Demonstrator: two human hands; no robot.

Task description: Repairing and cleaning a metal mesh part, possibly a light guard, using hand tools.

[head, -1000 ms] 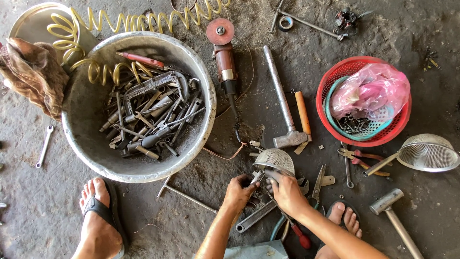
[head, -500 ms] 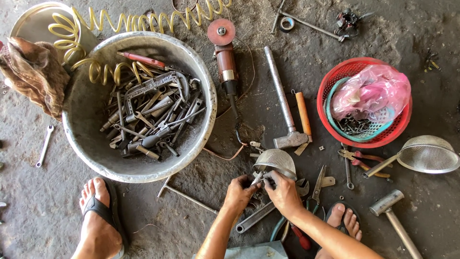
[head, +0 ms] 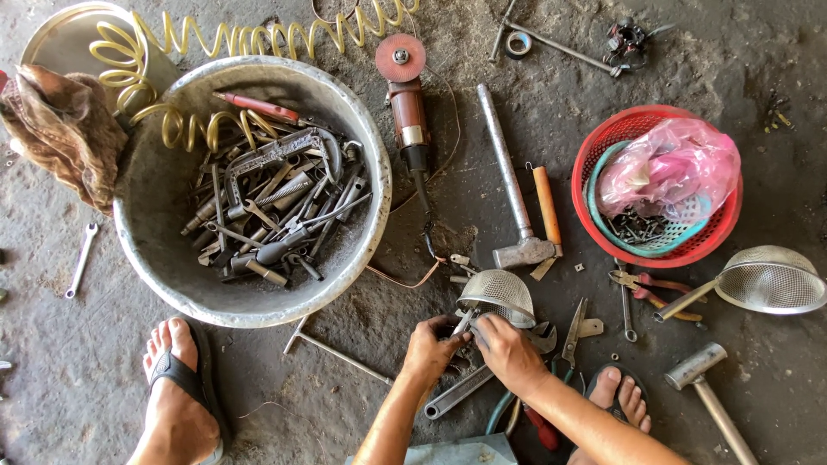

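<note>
My left hand (head: 433,349) and my right hand (head: 508,351) meet over a heap of tools on the ground, fingers closed around the handle of a small metal mesh strainer (head: 498,294). The strainer's bowl lies just beyond my fingertips. Under my hands rests a large adjustable wrench (head: 465,387), with scissors (head: 573,331) and pliers with coloured handles to the right. What exactly each finger pinches is hidden.
A big grey basin (head: 172,267) full of wrenches and metal tools stands at left. An angle grinder (head: 407,103), a sledgehammer (head: 512,189), a red basket (head: 603,155) with a pink bag, a second strainer (head: 767,280) and another hammer (head: 706,387) lie around. My sandalled feet flank my arms.
My hands have stayed at the strainer handle, shifting only slightly; the fingers have drawn closer together on it.
</note>
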